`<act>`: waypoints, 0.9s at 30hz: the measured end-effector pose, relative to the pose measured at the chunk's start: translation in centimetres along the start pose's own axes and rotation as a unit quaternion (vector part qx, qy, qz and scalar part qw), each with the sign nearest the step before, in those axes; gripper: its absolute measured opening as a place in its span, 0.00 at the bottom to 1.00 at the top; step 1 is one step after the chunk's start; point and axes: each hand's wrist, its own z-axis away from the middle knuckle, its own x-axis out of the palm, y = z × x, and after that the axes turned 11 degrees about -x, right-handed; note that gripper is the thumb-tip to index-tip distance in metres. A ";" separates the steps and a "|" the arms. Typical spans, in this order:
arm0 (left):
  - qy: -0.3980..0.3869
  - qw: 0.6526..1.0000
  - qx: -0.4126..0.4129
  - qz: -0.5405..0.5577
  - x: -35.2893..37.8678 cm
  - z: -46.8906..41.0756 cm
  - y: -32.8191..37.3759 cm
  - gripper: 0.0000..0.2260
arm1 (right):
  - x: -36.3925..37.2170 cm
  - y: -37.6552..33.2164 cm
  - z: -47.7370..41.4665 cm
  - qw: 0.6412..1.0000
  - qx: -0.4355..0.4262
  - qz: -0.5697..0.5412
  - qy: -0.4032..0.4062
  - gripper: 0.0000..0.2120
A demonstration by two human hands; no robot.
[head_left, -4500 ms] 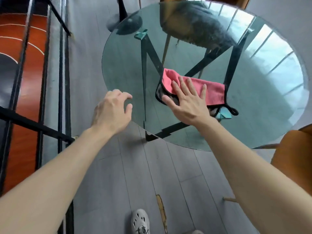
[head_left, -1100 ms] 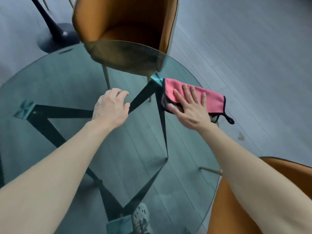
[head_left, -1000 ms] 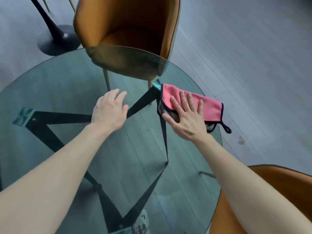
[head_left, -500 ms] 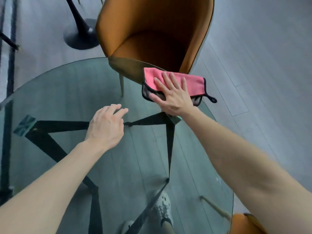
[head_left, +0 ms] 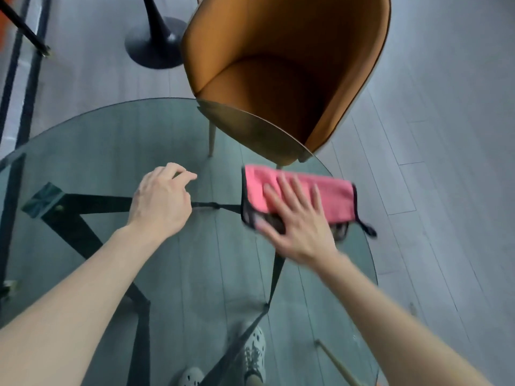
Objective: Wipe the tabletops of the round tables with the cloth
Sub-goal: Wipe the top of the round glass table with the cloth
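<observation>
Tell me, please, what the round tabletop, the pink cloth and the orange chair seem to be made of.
The tabletop looks like tinted glass, smooth and glossy: the black frame, floor and shoes show through it. The cloth seems a soft napped fabric, perhaps microfibre, matte pink with dark edging. The chair has orange upholstery with a slight sheen, possibly faux leather.

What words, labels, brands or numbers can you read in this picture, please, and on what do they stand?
None can be read. The pink cloth under the right hand, the glass tabletop, the orange chair and the shoes seen through the glass show no writing or logo; the frame is motion-blurred, so any small print would be lost.
</observation>
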 end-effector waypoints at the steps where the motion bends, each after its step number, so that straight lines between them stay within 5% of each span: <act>1: 0.006 1.000 0.003 0.001 0.2 -0.1 -0.2 0.19 | -0.7 1.4 -4.8 1.000 0.011 0.003 0.007 0.40; 6: 0.025 0.999 0.018 0.016 0.9 0.2 -0.4 0.21 | -1.9 3.6 -16.4 0.999 0.042 0.012 -0.009 0.43; 13: 0.025 0.998 0.024 0.045 0.8 0.4 -0.9 0.26 | 1.1 -4.0 4.6 0.998 -0.048 0.002 -0.030 0.39; 16: 0.020 0.997 0.008 0.080 0.3 -0.1 -0.6 0.24 | 0.8 -2.9 0.2 0.998 -0.056 0.011 -0.024 0.36; 19: 0.017 0.986 -0.034 0.160 -0.8 -0.9 -0.4 0.20 | -0.8 -0.9 -13.3 0.999 -0.030 0.005 -0.015 0.36; 22: 0.093 0.973 -0.083 0.195 -2.0 -1.2 -1.6 0.13 | -0.7 -2.0 -21.8 0.999 0.005 0.011 -0.030 0.41; 25: 0.131 0.958 -0.171 0.188 -3.3 -2.0 -4.3 0.03 | 0.8 -4.3 -17.8 0.999 -0.038 0.001 -0.021 0.40; 27: 0.119 0.953 -0.221 0.170 -4.0 -2.0 -6.1 0.07 | 1.6 -6.4 -10.5 0.995 -0.097 -0.001 -0.025 0.39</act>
